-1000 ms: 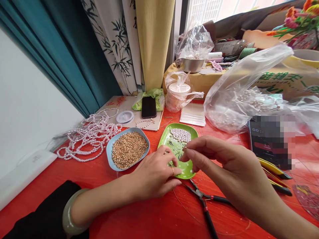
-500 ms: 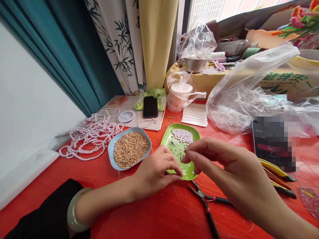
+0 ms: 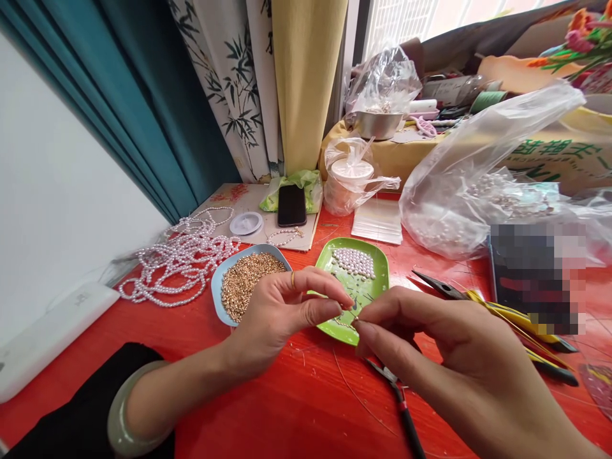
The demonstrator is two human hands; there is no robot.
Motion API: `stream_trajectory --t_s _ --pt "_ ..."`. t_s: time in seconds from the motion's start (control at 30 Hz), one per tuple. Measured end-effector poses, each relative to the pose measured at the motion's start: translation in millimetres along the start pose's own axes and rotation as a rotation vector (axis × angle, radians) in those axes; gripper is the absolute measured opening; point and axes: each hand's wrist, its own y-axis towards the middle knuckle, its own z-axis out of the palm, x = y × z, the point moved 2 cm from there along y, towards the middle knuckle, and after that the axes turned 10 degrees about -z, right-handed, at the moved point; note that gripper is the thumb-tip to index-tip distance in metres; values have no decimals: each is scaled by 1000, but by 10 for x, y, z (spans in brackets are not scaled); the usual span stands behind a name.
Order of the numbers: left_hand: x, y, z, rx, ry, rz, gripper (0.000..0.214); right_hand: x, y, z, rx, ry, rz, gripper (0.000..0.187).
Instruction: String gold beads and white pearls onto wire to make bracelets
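Note:
My left hand point(image 3: 282, 309) is closed in a pinch over the front of the green tray point(image 3: 325, 328). What its thumb and index finger hold is too small to make out. Facing it, almost fingertip to fingertip, my right hand point(image 3: 444, 344) pinches a tiny gold bead point(image 3: 355, 320). White pearl beads point(image 3: 354, 262) lie at the tray's far end, and a short line of gold beads point(image 3: 342, 324) shows near its front. Behind my left hand, the blue dish point(image 3: 217, 287) holds many small gold beads point(image 3: 246, 280).
Black-handled pliers point(image 3: 406, 414) lie partly under my right hand, with yellow-handled pliers point(image 3: 444, 288) to the right. Strung pearls point(image 3: 182, 255) heap at the left. Behind are a phone point(image 3: 291, 205), a bagged cup point(image 3: 351, 175) and a plastic bag point(image 3: 440, 210).
My left hand has risen from the tray's front edge, turned, and brought thumb and index finger into a pinch beside the right fingertips. My right hand has dropped slightly, keeping its pinch.

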Motion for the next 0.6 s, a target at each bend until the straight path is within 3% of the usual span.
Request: stream_trajectory --t_s 0.6 --pt "-9 -5 12 -26 -37 -21 6 8 13 33 -37 26 -7 16"
